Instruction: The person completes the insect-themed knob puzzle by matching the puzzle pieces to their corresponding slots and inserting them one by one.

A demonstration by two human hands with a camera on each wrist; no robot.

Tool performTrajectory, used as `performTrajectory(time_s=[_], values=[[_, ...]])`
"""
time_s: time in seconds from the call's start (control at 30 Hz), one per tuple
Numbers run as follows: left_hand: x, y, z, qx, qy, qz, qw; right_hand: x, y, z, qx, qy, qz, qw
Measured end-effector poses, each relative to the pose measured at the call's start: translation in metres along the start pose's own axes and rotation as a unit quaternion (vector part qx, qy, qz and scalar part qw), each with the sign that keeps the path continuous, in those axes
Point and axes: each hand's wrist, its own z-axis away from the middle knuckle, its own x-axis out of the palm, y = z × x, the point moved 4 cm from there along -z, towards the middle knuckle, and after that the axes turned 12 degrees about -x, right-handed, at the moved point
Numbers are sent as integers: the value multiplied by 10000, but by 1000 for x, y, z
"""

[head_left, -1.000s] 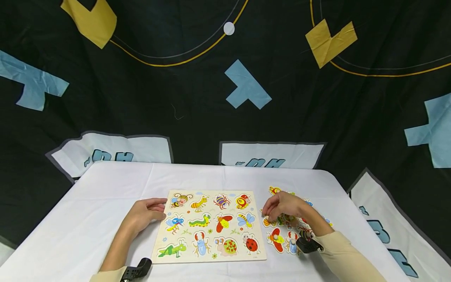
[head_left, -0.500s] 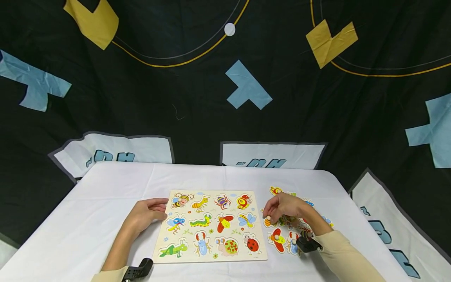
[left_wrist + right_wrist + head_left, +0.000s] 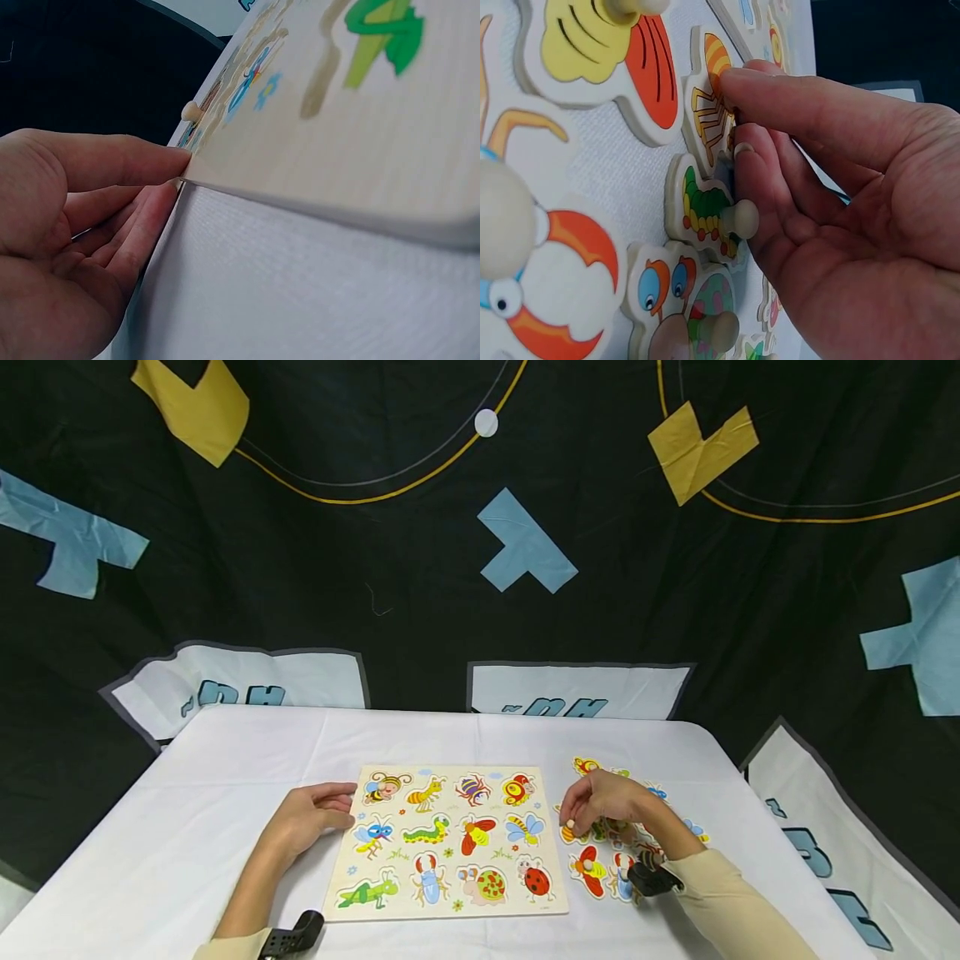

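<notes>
A wooden insect puzzle board (image 3: 447, 912) lies on the table, its shaped recesses showing printed bugs. My left hand (image 3: 303, 821) holds the board's left edge. In the left wrist view, two fingertips (image 3: 178, 157) meet at that edge, one at the top face and one lower. My right hand (image 3: 611, 797) is just right of the board, over the loose pieces. It pinches an orange-and-yellow striped insect piece (image 3: 707, 124) at its knob, mostly covered by the fingertips. A caterpillar piece (image 3: 703, 206) with a round knob lies close below those fingers.
Several knobbed pieces lie on the white table (image 3: 420, 735) around my right hand, including a red-winged bug (image 3: 589, 870), a stag beetle (image 3: 622, 878) and a snail (image 3: 676, 300). A black patterned curtain (image 3: 360, 585) hangs behind the table.
My right fingers have drawn slightly down onto the striped piece, whose knob shows more between them. The left hand and the board stay in place.
</notes>
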Motion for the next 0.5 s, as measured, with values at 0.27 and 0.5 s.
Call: performTrajectory(time_s=[0.27,0.5], values=[[-1,1,1,54,-72,57,9999,-1,-4,-1,60,-1,15,10000],[-1,0,1,30,-104,66,9999,0,-5,-1,34,48,111,9999]])
